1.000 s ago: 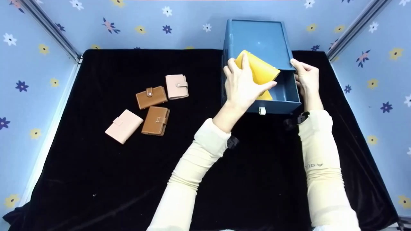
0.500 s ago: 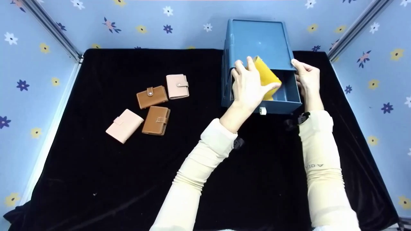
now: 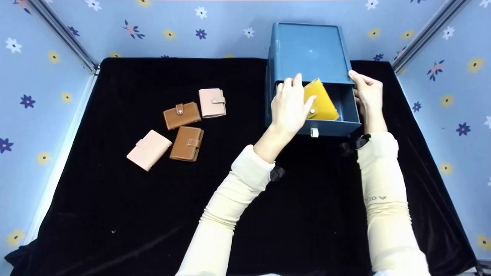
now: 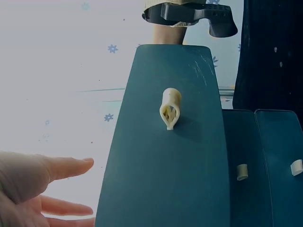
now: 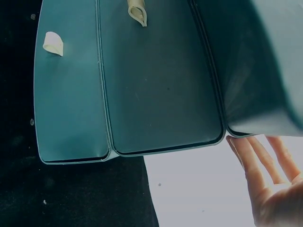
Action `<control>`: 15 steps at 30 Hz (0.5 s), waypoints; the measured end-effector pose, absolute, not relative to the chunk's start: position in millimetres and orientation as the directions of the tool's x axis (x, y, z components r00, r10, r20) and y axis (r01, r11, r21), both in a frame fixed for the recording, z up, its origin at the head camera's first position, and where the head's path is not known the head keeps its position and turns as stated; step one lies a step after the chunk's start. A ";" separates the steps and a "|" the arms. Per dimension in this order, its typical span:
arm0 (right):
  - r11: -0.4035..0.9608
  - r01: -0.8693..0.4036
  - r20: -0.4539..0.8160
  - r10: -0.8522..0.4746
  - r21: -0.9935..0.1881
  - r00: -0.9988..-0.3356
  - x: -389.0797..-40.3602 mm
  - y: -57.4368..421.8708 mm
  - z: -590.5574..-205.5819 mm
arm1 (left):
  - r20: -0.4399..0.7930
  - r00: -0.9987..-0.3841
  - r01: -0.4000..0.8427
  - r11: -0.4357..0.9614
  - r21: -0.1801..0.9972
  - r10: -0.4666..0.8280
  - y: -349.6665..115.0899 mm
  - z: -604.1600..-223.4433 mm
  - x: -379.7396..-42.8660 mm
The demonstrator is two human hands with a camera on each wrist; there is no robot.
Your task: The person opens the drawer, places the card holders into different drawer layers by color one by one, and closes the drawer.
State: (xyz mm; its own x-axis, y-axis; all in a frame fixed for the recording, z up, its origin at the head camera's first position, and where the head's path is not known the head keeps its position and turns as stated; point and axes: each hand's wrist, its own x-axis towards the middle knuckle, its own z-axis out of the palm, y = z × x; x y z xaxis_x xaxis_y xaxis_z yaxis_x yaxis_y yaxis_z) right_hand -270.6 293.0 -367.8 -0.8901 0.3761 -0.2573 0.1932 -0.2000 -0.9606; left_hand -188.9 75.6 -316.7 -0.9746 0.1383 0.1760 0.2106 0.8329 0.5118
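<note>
A yellow wallet (image 3: 324, 101) with a snap lies tilted inside the pulled-out drawer (image 3: 337, 128) of a blue drawer cabinet (image 3: 310, 50). My left hand (image 3: 288, 109) hovers over the drawer's left side, fingers extended and thumb apart, overlapping the wallet's left edge. In the left wrist view that hand's straight fingers stand beside the drawer front, which bears a cream loop pull (image 4: 171, 106). At the cabinet's right front corner, my right hand (image 3: 370, 94) touches the top edge with its thumb. Its extended fingers (image 5: 253, 163) rest against the cabinet's side in the right wrist view.
Left of the cabinet on the black cloth lie two pink wallets, the upper pink wallet (image 3: 212, 103) and the lower pink wallet (image 3: 149, 150). Near them are two brown ones, a sideways brown wallet (image 3: 182, 115) and an upright brown wallet (image 3: 186, 144). Flowered walls (image 3: 230, 34) enclose the table.
The yellow wallet has gone from my left hand's grasp above the drawer down into it. That hand has let go and drawn slightly left. My right hand has stayed at the cabinet corner.
</note>
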 end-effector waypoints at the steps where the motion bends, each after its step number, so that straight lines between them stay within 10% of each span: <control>1: -0.198 0.193 -0.257 0.377 -0.961 -0.890 -270.5 292.8 -367.9 | 0.175 -0.974 0.217 0.831 0.512 0.147 74.5 -317.5 -189.3; 15: -0.191 0.189 -0.249 0.378 -0.963 -0.892 -271.1 292.3 -368.4 | 0.192 -0.972 0.216 0.826 0.520 0.133 67.2 -330.5 -196.8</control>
